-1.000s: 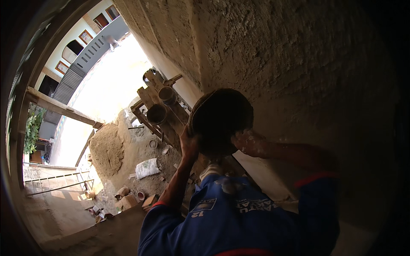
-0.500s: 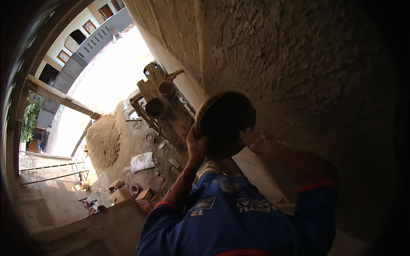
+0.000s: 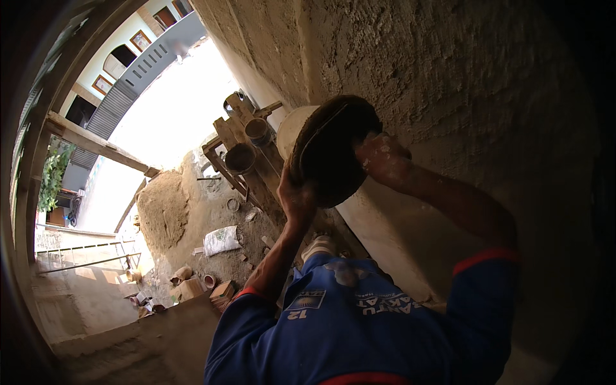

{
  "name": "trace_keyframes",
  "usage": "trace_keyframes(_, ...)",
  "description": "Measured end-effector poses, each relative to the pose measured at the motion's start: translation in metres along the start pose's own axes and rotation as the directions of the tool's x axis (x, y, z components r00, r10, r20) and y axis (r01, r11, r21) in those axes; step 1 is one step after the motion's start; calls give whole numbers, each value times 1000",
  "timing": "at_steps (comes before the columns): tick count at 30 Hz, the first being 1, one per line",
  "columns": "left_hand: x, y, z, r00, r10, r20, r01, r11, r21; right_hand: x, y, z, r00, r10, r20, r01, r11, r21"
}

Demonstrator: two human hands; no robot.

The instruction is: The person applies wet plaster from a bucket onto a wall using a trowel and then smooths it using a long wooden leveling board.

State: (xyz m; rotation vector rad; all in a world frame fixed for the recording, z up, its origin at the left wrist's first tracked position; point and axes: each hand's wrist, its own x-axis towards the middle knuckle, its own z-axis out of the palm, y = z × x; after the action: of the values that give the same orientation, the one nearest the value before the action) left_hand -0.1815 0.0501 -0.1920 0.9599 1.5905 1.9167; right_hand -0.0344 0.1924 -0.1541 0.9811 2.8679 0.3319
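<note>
A pale bucket point(image 3: 295, 123) with a thick, dirty rim and a dark inside is held tilted beside the rough plastered wall point(image 3: 462, 96). My left hand point(image 3: 295, 196) grips the bucket at its lower left side. My right hand point(image 3: 388, 160), flecked with pale mortar, is closed at the right of the bucket's mouth; what its fingers hold is hidden in shadow. Both my forearms come up from blue sleeves with red cuffs. My light-coloured footwear point(image 3: 319, 247) shows below the bucket, over wooden planks point(image 3: 333, 228).
Wooden plank scaffolding with two pails point(image 3: 257, 130) point(image 3: 239, 158) stands ahead-left. Below lie a sand heap point(image 3: 160, 208), a white sack point(image 3: 221, 240), rubble and bricks. A timber beam point(image 3: 102, 141) and metal railing point(image 3: 90, 250) are at left, a bright yard and building beyond.
Both hands and the bucket have moved up, and the bucket is more tilted, showing its pale outside. My right hand has risen along the mouth. The view has shifted slightly.
</note>
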Motion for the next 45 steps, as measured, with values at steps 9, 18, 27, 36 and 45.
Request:
trace_keyframes(9,4,5,-7,979,181,98,-203,927,316,5,35,66,825,-235,-514,550,547,632)
trace_keyframes(18,63,-22,-18,982,151,110,-150,989,-11,19,-15,35,968,0,249,-249,65,966)
trace_keyframes(27,143,-10,-61,987,-133,-87,96,935,-341,44,38,-92,999,32,14,-23,315,949)
trace_keyframes(36,141,-35,-100,974,-132,-182,104,982,-156,13,51,-240,886,-342,-313,463,630,624)
trace_keyframes(45,95,-66,-68,943,-303,-136,276,943,-188,16,205,-251,766,500,-403,-35,659,751)
